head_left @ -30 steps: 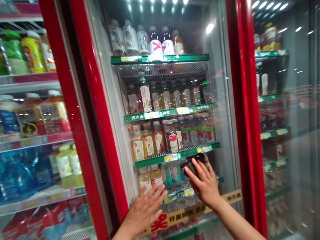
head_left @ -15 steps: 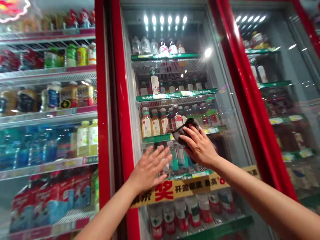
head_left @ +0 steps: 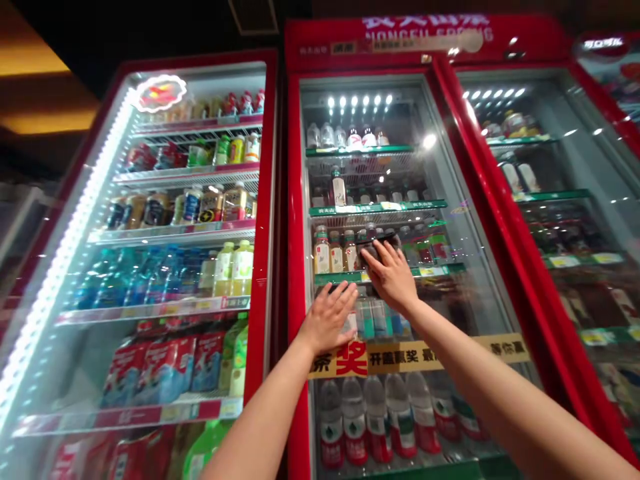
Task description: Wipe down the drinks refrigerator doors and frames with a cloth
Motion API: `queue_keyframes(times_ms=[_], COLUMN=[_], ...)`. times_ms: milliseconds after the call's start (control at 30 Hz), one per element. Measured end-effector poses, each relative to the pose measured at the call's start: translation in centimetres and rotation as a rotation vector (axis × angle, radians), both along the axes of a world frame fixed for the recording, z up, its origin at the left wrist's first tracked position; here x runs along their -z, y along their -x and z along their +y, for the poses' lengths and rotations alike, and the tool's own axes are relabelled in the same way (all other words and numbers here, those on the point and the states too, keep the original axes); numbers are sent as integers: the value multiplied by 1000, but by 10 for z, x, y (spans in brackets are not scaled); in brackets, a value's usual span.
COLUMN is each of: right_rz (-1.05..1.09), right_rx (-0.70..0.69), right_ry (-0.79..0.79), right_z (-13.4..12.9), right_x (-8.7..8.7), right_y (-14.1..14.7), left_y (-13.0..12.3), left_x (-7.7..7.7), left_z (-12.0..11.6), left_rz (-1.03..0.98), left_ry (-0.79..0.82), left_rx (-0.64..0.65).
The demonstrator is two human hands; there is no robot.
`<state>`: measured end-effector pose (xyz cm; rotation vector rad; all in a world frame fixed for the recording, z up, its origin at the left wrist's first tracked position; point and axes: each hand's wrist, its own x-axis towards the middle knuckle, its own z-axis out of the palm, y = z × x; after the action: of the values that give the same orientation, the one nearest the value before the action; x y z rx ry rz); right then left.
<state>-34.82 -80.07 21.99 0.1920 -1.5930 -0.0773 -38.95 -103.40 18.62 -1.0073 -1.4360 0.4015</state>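
Looks like a wipe-down in progress: the right hand [head_left: 393, 279] has a dark cloth [head_left: 383, 248] pressed against the glass door [head_left: 445, 313] of the middle red fridge [head_left: 294, 220], fingers splayed over it. The left hand [head_left: 327, 319] is open beside it, fingers spread. Next move calls for sliding the cloth across the pane.

On my feed, "NONGFU SPRING" crosses the red cooler header [head_left: 425, 32] at twelve o'clock; the yellow door strip [head_left: 415, 357] at six reads "奖 开盖赢奖".
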Motion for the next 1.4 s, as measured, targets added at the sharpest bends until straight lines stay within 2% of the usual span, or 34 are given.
queue_keyframes(times_ms=[67, 133, 167, 233, 300, 367, 433, 533, 600, 667, 733, 833, 933, 1000, 1100, 1167, 1233, 1333, 1400], right_rz=[-46, -99, -113, -102, -47, 7, 21, -43, -94, -104, -69, -12, -19, -54, -101, -91, -69, -75, -87], right_rx=[-11, -6, 5, 28, 40, 37, 23, -8, -14, 3, 28, 39, 20, -9, -56, -76, -89, -106, -118], right_ry=[-155, -306, -341, -299, -150, -16, 5, -194, -344, -384, -306, -158, -110, -137, -207, -222, -263, -421, -512], right_z=[-4, 9, 17, 29, 22, -3, -36, -64, -61, -48, -38, -48, -84, -111, -141, -149, -148, -142, -139], right_x=[18, 35, 39, 30, 9, -10, -15, 5, 22, 28, 18, -20, -65, -91, -115, -117, -110, -88, -72], right_y=[-6, -12, -13, -13, -6, 3, 9, 8, 3, -1, 1, 12, 24, 29, 32, 33, 33, 30, 26], left_y=[-2, -2, -1, 2, 6, 9, 11, 12, 11, 11, 10, 11, 12, 12, 12, 12, 12, 13, 13], left_x=[13, 30, 40, 56, 67, 72, 73, 73, 73, 75, 76, 78, 81, 82, 84, 84, 84, 88, 95], left_z=[-4, -13, -18, -30, -38, -43, -43, -42, -42, -42, -42, -42, -42, -43, -43, -43, -42, -40, -39], left_rz=[11, 18, 17, 5, -18, -38, -52, -74, -87, -94, -97, -108, -119, -135, -171, -180, -184, -185, -174], left_ry=[-189, -388, -462, -534, -555, -562, -565, -550, -551, -557, -563, -566, -556, -548, -533, -525, -523, -553, -634], left_rx=[-24, -32, -28, -12, 7, 20, 24, 28, 35, 47, 61, 54, 20, 21, 85, 122, 117, 52, -4])
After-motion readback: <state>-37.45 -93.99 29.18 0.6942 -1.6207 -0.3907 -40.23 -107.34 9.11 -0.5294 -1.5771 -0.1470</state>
